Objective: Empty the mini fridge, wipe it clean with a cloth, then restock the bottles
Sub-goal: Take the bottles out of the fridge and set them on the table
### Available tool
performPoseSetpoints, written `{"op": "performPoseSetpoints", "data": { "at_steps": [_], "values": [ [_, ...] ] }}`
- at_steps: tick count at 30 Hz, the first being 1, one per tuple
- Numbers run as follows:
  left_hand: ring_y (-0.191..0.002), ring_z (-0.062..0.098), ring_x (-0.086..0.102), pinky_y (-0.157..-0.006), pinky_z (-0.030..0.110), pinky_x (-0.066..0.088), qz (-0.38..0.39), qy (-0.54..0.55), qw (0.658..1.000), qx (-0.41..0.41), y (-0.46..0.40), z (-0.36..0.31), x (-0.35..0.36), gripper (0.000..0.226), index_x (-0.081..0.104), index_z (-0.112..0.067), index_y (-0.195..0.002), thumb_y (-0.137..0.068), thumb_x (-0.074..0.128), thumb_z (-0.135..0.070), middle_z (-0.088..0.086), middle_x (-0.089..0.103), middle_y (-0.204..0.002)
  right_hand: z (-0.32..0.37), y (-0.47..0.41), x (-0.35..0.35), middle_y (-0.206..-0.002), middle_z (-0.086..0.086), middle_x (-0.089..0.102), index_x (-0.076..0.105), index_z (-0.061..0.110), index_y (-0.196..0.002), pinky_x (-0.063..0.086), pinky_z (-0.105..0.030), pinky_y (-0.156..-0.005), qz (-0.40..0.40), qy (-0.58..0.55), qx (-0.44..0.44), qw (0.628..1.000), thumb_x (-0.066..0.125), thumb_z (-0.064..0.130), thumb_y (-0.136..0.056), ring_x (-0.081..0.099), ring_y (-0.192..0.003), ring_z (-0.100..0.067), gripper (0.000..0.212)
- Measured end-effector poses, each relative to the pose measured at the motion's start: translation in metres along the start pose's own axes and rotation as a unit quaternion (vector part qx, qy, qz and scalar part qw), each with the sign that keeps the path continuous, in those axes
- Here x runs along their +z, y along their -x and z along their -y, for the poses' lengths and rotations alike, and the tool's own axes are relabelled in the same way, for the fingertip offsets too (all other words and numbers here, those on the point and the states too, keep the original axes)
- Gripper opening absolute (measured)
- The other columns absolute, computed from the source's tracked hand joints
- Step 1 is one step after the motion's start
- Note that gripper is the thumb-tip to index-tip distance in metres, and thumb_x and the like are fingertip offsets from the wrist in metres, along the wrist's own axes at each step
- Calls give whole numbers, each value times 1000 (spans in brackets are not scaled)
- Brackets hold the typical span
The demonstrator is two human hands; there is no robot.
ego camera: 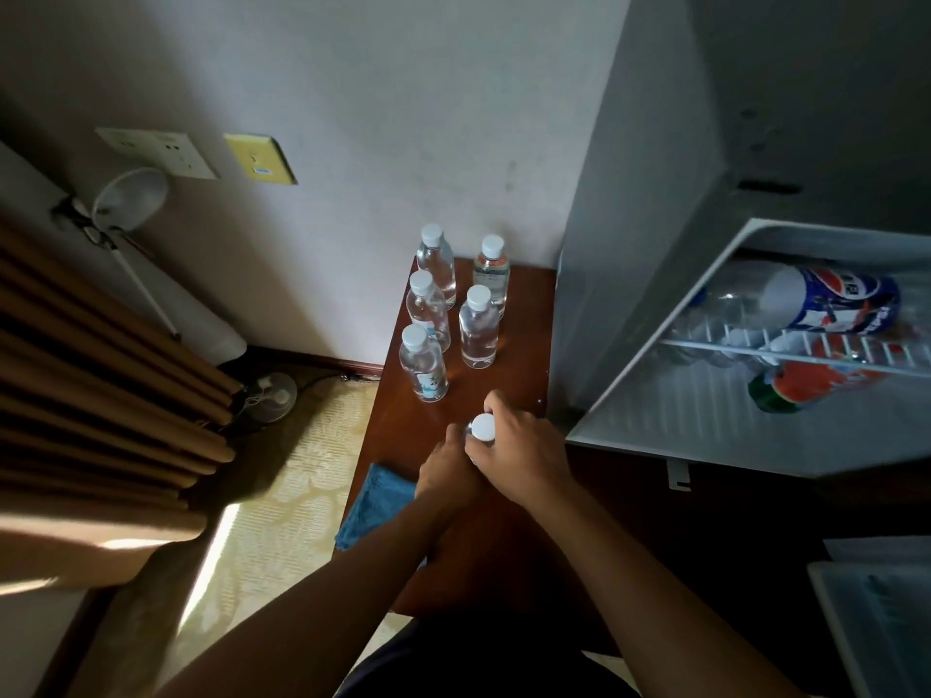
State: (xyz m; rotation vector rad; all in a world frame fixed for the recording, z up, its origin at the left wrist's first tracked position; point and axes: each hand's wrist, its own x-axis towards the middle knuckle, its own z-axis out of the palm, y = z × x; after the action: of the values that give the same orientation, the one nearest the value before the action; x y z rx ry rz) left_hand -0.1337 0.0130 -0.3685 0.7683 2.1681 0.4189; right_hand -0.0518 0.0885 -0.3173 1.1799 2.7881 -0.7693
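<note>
Several small clear water bottles (423,365) with white caps stand in two rows on the brown wooden table (524,355), left of the open mini fridge (705,410). Both my hands meet around one more water bottle (482,426), of which mainly the white cap shows. My right hand (519,450) grips it near the top. My left hand (446,471) holds its lower part from the left. Inside the fridge a Pepsi bottle (831,304) lies on the wire shelf, and an orange soda bottle (806,382) lies beneath it. A blue cloth (375,501) lies at the table's left edge.
The fridge door (876,622) stands open at the lower right. A white wall (403,118) with sockets runs behind the table. Brown curtains (101,370) hang at the left. A white lamp (131,204) and a small fan (274,395) are on the floor side.
</note>
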Motion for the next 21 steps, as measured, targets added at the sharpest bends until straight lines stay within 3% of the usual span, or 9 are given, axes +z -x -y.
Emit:
{"op": "performPoseSetpoints", "data": {
  "at_steps": [3, 5, 7, 10, 13, 15, 21],
  "values": [
    [-79, 22, 65, -67, 40, 62, 39, 52, 995, -76, -5, 2, -3, 44, 35, -17, -132, -96, 56, -29, 5, 54, -110, 6, -8, -1, -110, -3, 70, 42, 22, -114, 50, -37, -76, 8, 11, -16, 1000, 53, 44, -92, 67, -98, -30, 33],
    [-77, 19, 66, -61, 36, 62, 47, 83, 992, -83, -10, 3, -5, 48, 33, -17, -136, -96, 57, -29, 0, 49, -107, 9, -14, -1, -116, -1, 69, 41, 23, -118, 54, -39, -82, 17, 11, -25, 999, 56, 42, -92, 67, -101, -27, 35],
    [-90, 22, 67, -73, 39, 62, 47, 106, 990, -80, -14, 2, -8, 55, 33, -17, -140, -94, 61, -30, -3, 49, -113, 12, -19, -2, -119, 1, 67, 41, 25, -119, 55, -40, -86, 22, 13, -24, 999, 58, 40, -92, 66, -104, -24, 35],
    [-89, 19, 63, -75, 39, 62, 66, 98, 991, -58, -24, 0, -9, 59, 37, -17, -142, -91, 65, -27, -4, 49, -121, 13, -26, -5, -120, 3, 65, 42, 27, -120, 55, -37, -88, 28, 11, -13, 999, 60, 38, -92, 65, -107, -21, 35],
    [-113, 26, 61, -94, 36, 53, 49, 89, 992, -74, -36, -1, -12, 62, 46, -16, -135, -82, 77, -22, 8, 57, -132, 15, -34, -6, -122, 3, 64, 42, 27, -122, 54, -40, -90, 29, 8, 1, 1000, 60, 38, -92, 63, -110, -22, 37],
    [-116, 25, 60, -94, 33, 51, 59, 87, 991, -80, -44, -1, -12, 63, 50, -19, -128, -75, 83, -18, 8, 60, -129, 16, -40, -7, -128, 3, 62, 40, 27, -128, 52, -39, -93, 31, 6, 22, 999, 60, 39, -93, 61, -115, -22, 42],
    [-115, 26, 61, -96, 37, 53, 47, 146, 985, -85, -61, -6, -14, 74, 48, -13, -135, -72, 86, -16, 8, 60, -129, 20, -58, -8, -133, 3, 58, 38, 27, -131, 49, -35, -96, 14, -9, 45, 999, 59, 37, -94, 58, -120, -20, 43]
  ]
}}
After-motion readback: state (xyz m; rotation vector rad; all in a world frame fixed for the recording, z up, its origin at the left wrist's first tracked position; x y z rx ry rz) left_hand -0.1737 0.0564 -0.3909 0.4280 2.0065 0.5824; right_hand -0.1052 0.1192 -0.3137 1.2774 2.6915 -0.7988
